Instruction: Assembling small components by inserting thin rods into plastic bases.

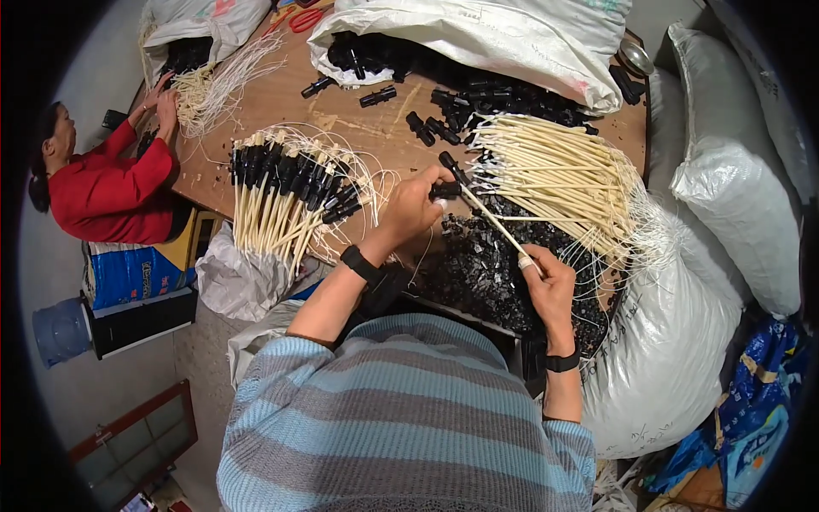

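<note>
Brown desk (273,94), cluttered; landmark = rod bundle (554,171), cream, thin wht strands (653,230) trailing off its R end. Open wht sack (478,34) lies beyond bundle; blk scrap pile (495,264) on bundle's near side; fitted rods (277,183), w/ blk pcs toward upper ends, well L of bundle.

Held cream rod (496,222): slants just off bundle's L/near side. Both hands occupied: L hand (412,203) fingers bunched on blk fitting (452,165) at rod's upper end, second blk pc (444,191) among them; R hand (550,286) pinching rod nr lower end. Depth of rod in fitting: can't tell.

Step prob. = seating fitting on rod. Tips: rod & fitting in line, no bending; R grip far from joint, so shift it up if rod bows; push straight, steady; strands clear of joint; check seat w/ gentle tug.
</note>
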Tool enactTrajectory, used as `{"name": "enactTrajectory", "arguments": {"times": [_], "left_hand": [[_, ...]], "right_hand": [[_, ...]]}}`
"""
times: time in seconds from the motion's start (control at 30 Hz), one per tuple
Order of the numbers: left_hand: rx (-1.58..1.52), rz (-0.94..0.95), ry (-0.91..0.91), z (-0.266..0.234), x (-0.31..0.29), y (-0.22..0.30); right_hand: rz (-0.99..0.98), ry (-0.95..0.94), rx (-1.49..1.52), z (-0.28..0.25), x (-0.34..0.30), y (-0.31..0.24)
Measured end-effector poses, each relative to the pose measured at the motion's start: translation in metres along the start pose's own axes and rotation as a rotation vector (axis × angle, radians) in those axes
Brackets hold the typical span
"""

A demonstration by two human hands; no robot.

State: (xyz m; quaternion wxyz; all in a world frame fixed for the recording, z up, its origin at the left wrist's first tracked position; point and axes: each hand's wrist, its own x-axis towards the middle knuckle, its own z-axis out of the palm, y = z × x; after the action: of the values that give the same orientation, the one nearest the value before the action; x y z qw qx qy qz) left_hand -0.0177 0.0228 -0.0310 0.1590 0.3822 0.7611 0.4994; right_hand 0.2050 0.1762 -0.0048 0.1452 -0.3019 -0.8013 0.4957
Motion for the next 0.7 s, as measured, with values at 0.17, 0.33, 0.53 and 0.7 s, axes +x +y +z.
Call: {"name": "enactTrajectory", "arguments": {"times": [0.17,0.33,0.53,0.7], "left_hand": [[0.067,0.193,-0.028,-0.004,0.003,-0.013],[0.006,0.003,-0.174,-0.017,0.006,-0.010],[0.007,0.153,-0.180,-0.015,0.005,-0.008],[0.196,0.270,-0.188,-0.015,0.006,-0.001]], "right_hand": [[-0.143,-0.040,-0.111,-0.007,0.002,-0.012],[-0.207,0.023,-0.088,-0.007,0.000,-0.014],[-0.169,0.088,-0.033,-0.001,-0.006,-0.015],[-0.288,-0.015,-0.167,-0.002,-0.006,-0.014]]}}
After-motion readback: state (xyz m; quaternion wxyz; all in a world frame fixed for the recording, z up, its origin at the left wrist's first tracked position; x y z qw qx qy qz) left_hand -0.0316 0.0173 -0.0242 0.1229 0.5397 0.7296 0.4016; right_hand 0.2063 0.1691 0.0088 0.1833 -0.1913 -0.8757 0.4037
